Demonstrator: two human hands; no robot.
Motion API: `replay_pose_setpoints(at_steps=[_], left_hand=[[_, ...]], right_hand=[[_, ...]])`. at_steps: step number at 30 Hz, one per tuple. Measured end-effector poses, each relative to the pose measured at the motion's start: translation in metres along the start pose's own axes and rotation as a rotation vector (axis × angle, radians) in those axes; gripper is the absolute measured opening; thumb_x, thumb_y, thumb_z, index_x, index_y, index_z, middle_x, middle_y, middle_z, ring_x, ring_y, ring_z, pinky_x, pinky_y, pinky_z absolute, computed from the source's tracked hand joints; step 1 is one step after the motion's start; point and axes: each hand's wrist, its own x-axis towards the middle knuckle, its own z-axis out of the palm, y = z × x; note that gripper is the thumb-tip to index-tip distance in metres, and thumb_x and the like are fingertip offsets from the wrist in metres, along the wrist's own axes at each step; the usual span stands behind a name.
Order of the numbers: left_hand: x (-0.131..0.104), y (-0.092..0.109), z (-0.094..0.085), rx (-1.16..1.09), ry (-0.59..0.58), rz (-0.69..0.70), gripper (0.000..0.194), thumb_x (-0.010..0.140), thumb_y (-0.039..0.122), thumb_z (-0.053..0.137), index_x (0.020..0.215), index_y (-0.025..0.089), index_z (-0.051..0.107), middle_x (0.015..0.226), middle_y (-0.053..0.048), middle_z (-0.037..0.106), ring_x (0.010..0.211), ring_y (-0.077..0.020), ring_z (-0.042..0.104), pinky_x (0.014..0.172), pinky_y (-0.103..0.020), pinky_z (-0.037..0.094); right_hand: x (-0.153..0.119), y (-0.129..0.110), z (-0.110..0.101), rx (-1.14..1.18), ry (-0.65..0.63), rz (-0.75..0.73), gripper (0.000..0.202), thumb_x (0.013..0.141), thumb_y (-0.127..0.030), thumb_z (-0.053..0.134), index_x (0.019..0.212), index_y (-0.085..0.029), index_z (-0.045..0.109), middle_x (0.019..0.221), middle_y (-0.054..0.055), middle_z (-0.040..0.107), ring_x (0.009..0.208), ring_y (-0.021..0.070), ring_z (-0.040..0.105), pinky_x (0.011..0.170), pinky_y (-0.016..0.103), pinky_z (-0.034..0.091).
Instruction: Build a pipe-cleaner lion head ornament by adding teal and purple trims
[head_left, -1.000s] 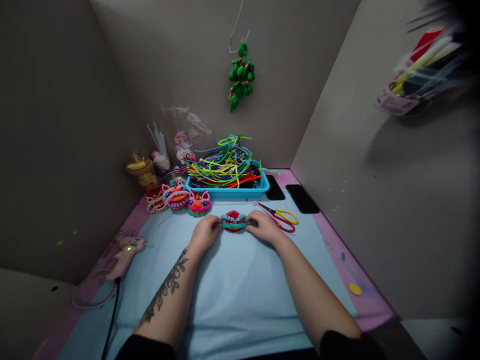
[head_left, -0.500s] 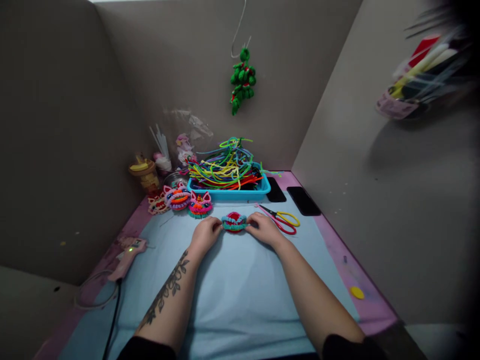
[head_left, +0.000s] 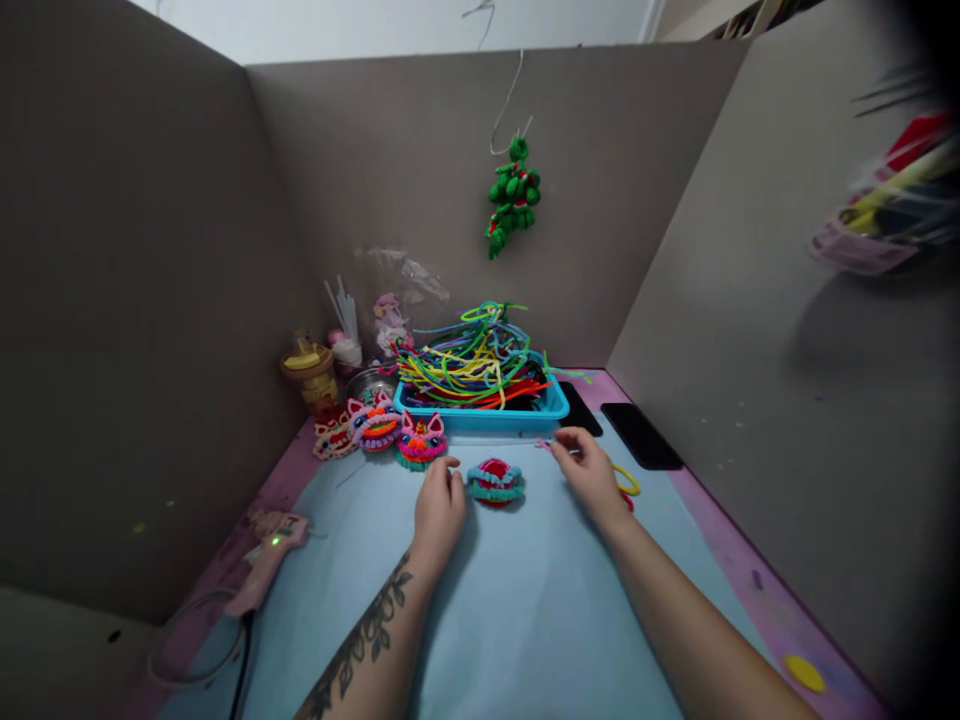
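A small fuzzy mouth-shaped piece (head_left: 496,483), teal and blue around a red middle, rests on the light blue cloth between my hands. Just left of it is my left hand (head_left: 441,505), fingers loosely apart and holding nothing. My right hand (head_left: 586,472) reaches further back on the right, thumb and fingertips pinched at a small pink piece (head_left: 543,443). Under that hand lie the scissors (head_left: 627,482), mostly hidden, with only parts of the yellow and red handles showing. Beyond my left hand sits a pink and orange fuzzy animal head (head_left: 421,440) with pointed ears.
A blue tray (head_left: 480,420) heaped with colourful pipe cleaners stands at the back. Two more fuzzy heads (head_left: 375,425) sit at its left. Dark phones (head_left: 641,436) lie right. A pink glue gun (head_left: 268,565) with its cord lies left. Grey panels (head_left: 390,150) enclose the table.
Both hands have let go of the teal and red piece, which stays on the cloth. My right hand has moved right to the pink piece by the scissors. The camera view has tilted up.
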Motion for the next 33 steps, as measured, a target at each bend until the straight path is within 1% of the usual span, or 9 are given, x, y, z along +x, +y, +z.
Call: replay_pose_setpoints(at_steps=[2, 5, 8, 11, 15, 18, 21, 26, 33], left_hand=[[0.004, -0.002, 0.0, -0.129, 0.072, -0.023, 0.019, 0.084, 0.02, 0.039, 0.094, 0.019, 0.056, 0.086, -0.006, 0.059, 0.083, -0.0204, 0.056, 0.076, -0.033, 0.043], [0.01, -0.004, -0.001, -0.282, 0.18, -0.056, 0.018, 0.079, 0.016, 0.039, 0.075, 0.021, 0.056, 0.08, -0.004, 0.056, 0.083, -0.0202, 0.054, 0.078, -0.033, 0.042], [0.011, -0.003, -0.003, -0.429, 0.248, -0.128, 0.016, 0.079, 0.017, 0.04, 0.068, 0.021, 0.051, 0.07, -0.001, 0.05, 0.073, -0.0181, 0.05, 0.07, -0.03, 0.041], [0.008, 0.002, -0.002, -0.603, 0.264, -0.201, 0.016, 0.087, 0.029, 0.038, 0.079, 0.021, 0.049, 0.066, 0.001, 0.046, 0.062, -0.0158, 0.046, 0.06, -0.027, 0.039], [0.008, 0.005, 0.0, -0.668, 0.275, -0.258, 0.028, 0.091, 0.045, 0.035, 0.091, 0.02, 0.048, 0.073, -0.002, 0.05, 0.064, -0.016, 0.048, 0.061, -0.028, 0.04], [0.011, 0.002, 0.002, -0.623, 0.269, -0.29, 0.03, 0.091, 0.048, 0.035, 0.092, 0.02, 0.048, 0.072, -0.001, 0.049, 0.065, -0.0155, 0.047, 0.062, -0.028, 0.039], [0.012, 0.0, 0.002, -0.62, 0.259, -0.293, 0.031, 0.091, 0.049, 0.034, 0.092, 0.021, 0.048, 0.07, 0.001, 0.048, 0.064, -0.0146, 0.046, 0.061, -0.026, 0.037], [0.015, 0.004, -0.005, -0.677, 0.291, -0.288, 0.03, 0.091, 0.049, 0.034, 0.089, 0.021, 0.047, 0.068, 0.002, 0.047, 0.059, -0.0127, 0.045, 0.057, -0.025, 0.037], [0.022, 0.001, -0.009, -0.759, 0.382, -0.368, 0.029, 0.092, 0.047, 0.033, 0.087, 0.021, 0.044, 0.065, 0.004, 0.043, 0.054, -0.0098, 0.04, 0.051, -0.022, 0.034]], right_hand=[[0.02, -0.007, -0.002, -0.064, 0.003, -0.006, 0.025, 0.077, -0.038, 0.055, 0.09, -0.017, 0.059, 0.082, 0.006, 0.064, 0.074, 0.0193, 0.059, 0.066, 0.03, 0.047], [0.058, -0.025, 0.003, -0.229, -0.099, -0.146, 0.018, 0.079, -0.033, 0.052, 0.079, -0.018, 0.062, 0.077, 0.004, 0.064, 0.073, 0.0185, 0.059, 0.069, 0.029, 0.046], [0.097, -0.048, 0.022, -0.388, -0.214, -0.327, 0.019, 0.081, -0.028, 0.049, 0.076, -0.018, 0.065, 0.079, 0.005, 0.066, 0.077, 0.0184, 0.06, 0.072, 0.028, 0.045], [0.127, -0.069, 0.051, -0.614, -0.404, -0.409, 0.021, 0.085, -0.024, 0.048, 0.085, -0.018, 0.068, 0.091, 0.006, 0.069, 0.087, 0.0176, 0.062, 0.08, 0.026, 0.045], [0.15, -0.083, 0.095, -0.86, -0.573, -0.329, 0.024, 0.084, -0.018, 0.049, 0.096, -0.022, 0.069, 0.103, 0.006, 0.069, 0.099, 0.0177, 0.062, 0.088, 0.025, 0.044], [0.158, -0.08, 0.123, -0.951, -0.566, -0.195, 0.021, 0.077, -0.012, 0.055, 0.09, -0.016, 0.07, 0.099, 0.015, 0.07, 0.096, 0.0257, 0.063, 0.082, 0.034, 0.047], [0.162, -0.069, 0.137, -0.976, -0.52, -0.085, 0.022, 0.074, -0.01, 0.057, 0.093, -0.011, 0.069, 0.103, 0.021, 0.067, 0.096, 0.0308, 0.063, 0.079, 0.04, 0.049], [0.17, -0.056, 0.129, -0.846, -0.429, -0.005, 0.02, 0.074, -0.014, 0.058, 0.092, -0.017, 0.066, 0.1, 0.014, 0.068, 0.092, 0.0249, 0.063, 0.078, 0.034, 0.048], [0.193, -0.071, 0.087, -0.532, -0.3, 0.018, 0.021, 0.07, -0.021, 0.063, 0.089, -0.014, 0.06, 0.08, 0.003, 0.065, 0.07, 0.0138, 0.058, 0.062, 0.024, 0.047]])
